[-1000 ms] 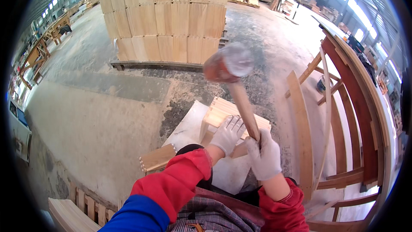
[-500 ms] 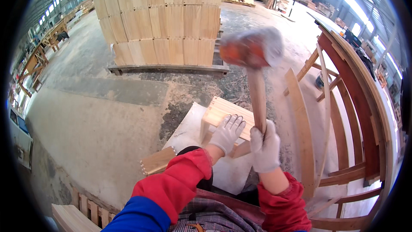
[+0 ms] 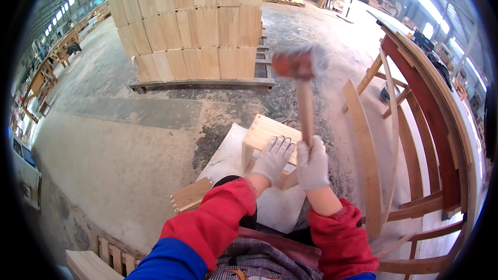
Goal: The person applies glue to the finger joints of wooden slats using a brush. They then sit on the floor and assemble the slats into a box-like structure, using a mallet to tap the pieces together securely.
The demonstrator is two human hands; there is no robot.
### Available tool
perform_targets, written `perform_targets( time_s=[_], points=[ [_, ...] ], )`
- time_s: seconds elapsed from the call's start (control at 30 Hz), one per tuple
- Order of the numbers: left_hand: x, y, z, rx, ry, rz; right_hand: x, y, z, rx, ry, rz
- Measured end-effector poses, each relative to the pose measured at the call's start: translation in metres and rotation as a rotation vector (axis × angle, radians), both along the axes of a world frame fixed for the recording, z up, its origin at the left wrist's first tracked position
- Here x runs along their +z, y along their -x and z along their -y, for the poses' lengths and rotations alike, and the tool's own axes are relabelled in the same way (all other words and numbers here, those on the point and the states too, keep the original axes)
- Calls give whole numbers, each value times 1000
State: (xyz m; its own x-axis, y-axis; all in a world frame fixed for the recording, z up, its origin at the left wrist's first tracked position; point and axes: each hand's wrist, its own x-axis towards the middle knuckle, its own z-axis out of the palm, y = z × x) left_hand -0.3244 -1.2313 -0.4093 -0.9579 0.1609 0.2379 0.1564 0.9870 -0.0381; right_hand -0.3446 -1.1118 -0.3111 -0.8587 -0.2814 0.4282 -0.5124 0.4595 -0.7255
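My right hand (image 3: 313, 166), in a whitish glove, is wrapped round the wooden handle of a sledgehammer (image 3: 305, 109). Its worn red-orange head is raised above the work and a little blurred. Under it stands a small pale wooden box frame (image 3: 263, 130) with jointed corners. My left hand (image 3: 273, 159), gloved too, lies flat on the top board of that frame with its fingers stretched out. The frame rests on a white board (image 3: 228, 148). Left of my left forearm is a loose wooden panel (image 3: 190, 195) with notched ends.
Ahead, a tall stack of wooden panels (image 3: 197, 31) stands on a pallet (image 3: 207, 84). A wooden workbench (image 3: 425, 93) with slatted framing runs along my right, with a long plank (image 3: 363, 155) beside it. Lower left are slats (image 3: 111, 254) and a pale board (image 3: 91, 265).
The hammer and my right hand have shifted slightly left and toward the frame, and the hammer head looks smaller. My left hand stays flat on the frame.
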Motion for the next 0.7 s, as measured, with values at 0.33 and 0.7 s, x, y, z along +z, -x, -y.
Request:
perform_targets(
  time_s=[0.33, 0.7],
  points=[
    [4, -1, 4, 33, 108, 63, 44, -8, -4, 70, -238, 162],
    [10, 0, 2, 27, 122, 161, 36, -3, -17, 81, -554, 232]
  ],
)
